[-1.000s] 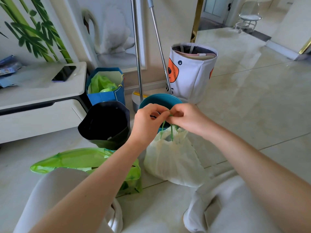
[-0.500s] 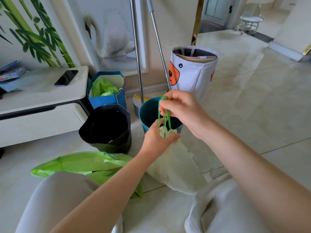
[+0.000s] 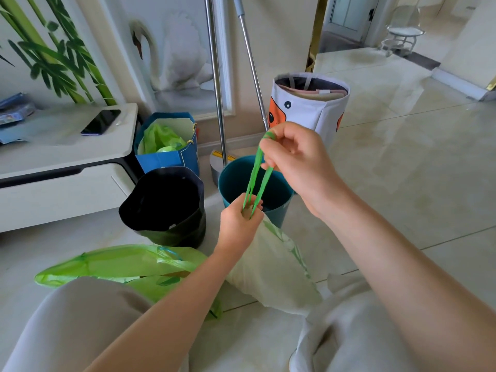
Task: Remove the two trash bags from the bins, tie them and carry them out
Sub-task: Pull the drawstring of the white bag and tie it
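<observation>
1. Our left hand (image 3: 240,220) squeezes the neck of the white trash bag (image 3: 271,275) shut. We hold it there so nothing falls out and the top stays bunched up.

2. Our right hand (image 3: 294,159) pinches the green drawstring (image 3: 257,178) and holds it up high. The string runs tight between our two hands. We think pulling up like this closes the bag's mouth, so we can tie it.

3. The white trash bag sits on the floor (image 3: 402,197) between our knees, just in front of the teal bin (image 3: 255,189). That bin looks empty, so we think this bag came out of it.

4. The green trash bag (image 3: 115,267) lies flat on the floor by our left knee, near the black bin (image 3: 163,205). We cannot tell if it is tied yet.

5. A blue paper bag (image 3: 171,157) and a white cloth basket (image 3: 308,103) stand by the wall. A phone (image 3: 100,122) lies on the worktop (image 3: 67,149).

6. What changed: one second ago both hands were close together at the bag's top, working the string. Half a second ago our right hand had started to lift. Now it is higher and the string is longer and tighter, while our left hand has stayed low on the neck.
</observation>
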Action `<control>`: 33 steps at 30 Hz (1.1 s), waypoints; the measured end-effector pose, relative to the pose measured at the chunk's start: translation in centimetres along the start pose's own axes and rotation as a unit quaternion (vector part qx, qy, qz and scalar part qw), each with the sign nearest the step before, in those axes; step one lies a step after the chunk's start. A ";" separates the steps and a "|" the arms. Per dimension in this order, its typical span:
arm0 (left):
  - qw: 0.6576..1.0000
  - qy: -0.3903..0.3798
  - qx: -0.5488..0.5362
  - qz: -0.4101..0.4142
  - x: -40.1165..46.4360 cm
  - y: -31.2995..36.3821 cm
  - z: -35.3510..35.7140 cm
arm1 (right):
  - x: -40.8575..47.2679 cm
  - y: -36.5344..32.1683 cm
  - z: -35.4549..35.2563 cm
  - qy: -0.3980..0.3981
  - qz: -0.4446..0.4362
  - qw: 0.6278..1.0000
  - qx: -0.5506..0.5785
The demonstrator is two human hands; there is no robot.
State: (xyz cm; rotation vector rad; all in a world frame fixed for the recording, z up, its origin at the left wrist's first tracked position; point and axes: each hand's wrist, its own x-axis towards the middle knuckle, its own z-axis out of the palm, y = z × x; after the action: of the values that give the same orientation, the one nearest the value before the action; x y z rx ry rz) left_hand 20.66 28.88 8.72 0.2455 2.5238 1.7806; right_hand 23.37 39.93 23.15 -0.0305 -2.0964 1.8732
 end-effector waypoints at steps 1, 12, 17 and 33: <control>1.000 -0.007 0.005 0.002 0.0 -0.1 0.0 | 0.1 -0.1 -0.2 0.007 -0.006 1.000 0.004; 0.995 -0.068 0.009 -0.077 0.9 -3.4 -0.8 | -0.7 0.7 0.9 -0.019 -0.024 0.999 0.016; 0.977 -0.160 0.083 -0.113 0.8 -3.8 -1.4 | -1.0 1.7 1.4 -0.024 0.003 1.000 -0.005; 0.997 0.010 -0.002 -0.080 -0.6 0.4 -3.1 | -0.5 2.4 0.5 0.005 -0.015 0.999 0.033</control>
State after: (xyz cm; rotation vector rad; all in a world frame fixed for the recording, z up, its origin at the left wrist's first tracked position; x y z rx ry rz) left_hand 20.87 26.01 10.08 0.0257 2.4746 1.7355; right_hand 23.26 39.63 20.67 0.0067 -2.0158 1.9209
